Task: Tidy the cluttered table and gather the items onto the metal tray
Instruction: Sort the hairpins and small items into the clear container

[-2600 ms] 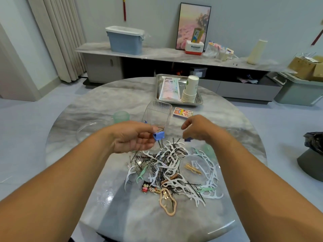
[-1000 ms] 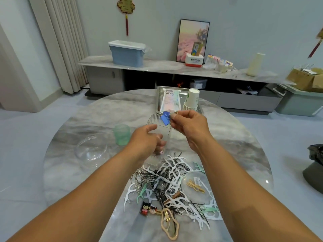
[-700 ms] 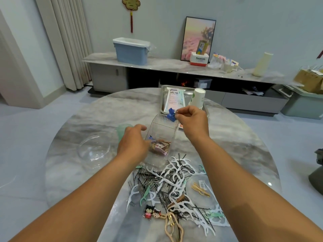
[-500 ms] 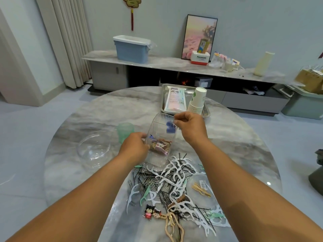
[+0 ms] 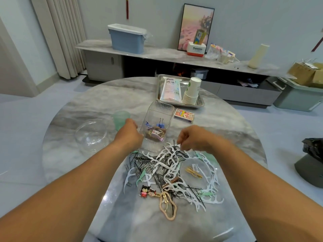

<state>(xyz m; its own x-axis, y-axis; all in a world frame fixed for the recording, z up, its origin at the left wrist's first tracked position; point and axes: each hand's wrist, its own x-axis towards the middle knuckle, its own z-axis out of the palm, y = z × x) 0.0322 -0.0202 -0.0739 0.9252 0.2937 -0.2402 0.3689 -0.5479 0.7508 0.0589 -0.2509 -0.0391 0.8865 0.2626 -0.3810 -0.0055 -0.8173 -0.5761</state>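
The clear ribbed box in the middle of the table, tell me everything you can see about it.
The box is clear ribbed plastic, rectangular, open-topped, tilted with its mouth facing the camera. It holds a blue binder clip and a few small trinkets. The left hand grips its left side. It sits on the table, beyond the pile of floss picks and before the tray.

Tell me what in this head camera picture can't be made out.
- Right hand: motion-blurred, fingers curled over the floss picks; whether it pinches anything is unclear.
- Left hand: only its back shows; the fingers at the clear box are hidden.
- Clear box contents: apart from a blue binder clip, too small and jumbled to name.
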